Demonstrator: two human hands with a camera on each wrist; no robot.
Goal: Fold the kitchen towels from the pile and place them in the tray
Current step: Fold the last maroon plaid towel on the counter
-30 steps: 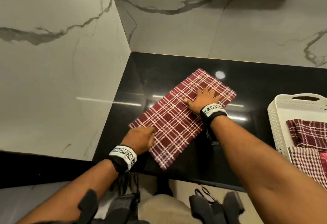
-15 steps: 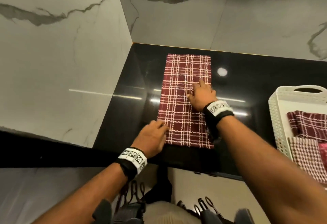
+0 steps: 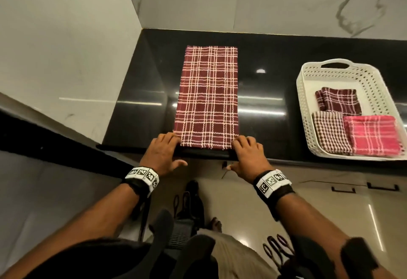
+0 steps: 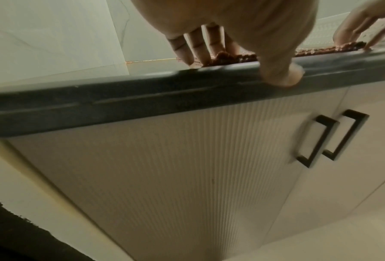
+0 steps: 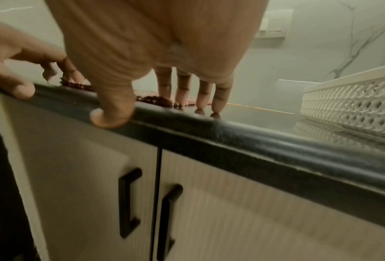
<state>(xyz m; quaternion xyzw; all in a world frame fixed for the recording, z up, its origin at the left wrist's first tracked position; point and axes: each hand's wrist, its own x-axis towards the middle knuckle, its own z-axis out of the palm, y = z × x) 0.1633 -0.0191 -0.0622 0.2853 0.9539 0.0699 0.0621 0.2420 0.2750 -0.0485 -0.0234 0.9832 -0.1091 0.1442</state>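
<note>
A maroon plaid towel (image 3: 208, 96), folded into a long strip, lies flat on the black counter (image 3: 264, 93), running from the front edge toward the back wall. My left hand (image 3: 164, 149) rests with straight fingers on its near left corner (image 4: 222, 57). My right hand (image 3: 247, 152) rests with straight fingers on the near right corner (image 5: 162, 101). Both thumbs hang over the counter's front edge. A white perforated tray (image 3: 308, 93) stands at the right and holds three folded towels: maroon (image 3: 340, 102), brown checked (image 3: 330, 133) and pink (image 3: 372, 135).
Marble walls close the counter on the left and at the back. Below the front edge are white cabinet doors with black handles (image 5: 129, 203). The tray's side wall (image 5: 352, 104) stands close to the right of my right hand.
The towel has been turned from a diagonal to lie straight. Both hands have slid back from the towel's middle to its near corners at the counter's edge.
</note>
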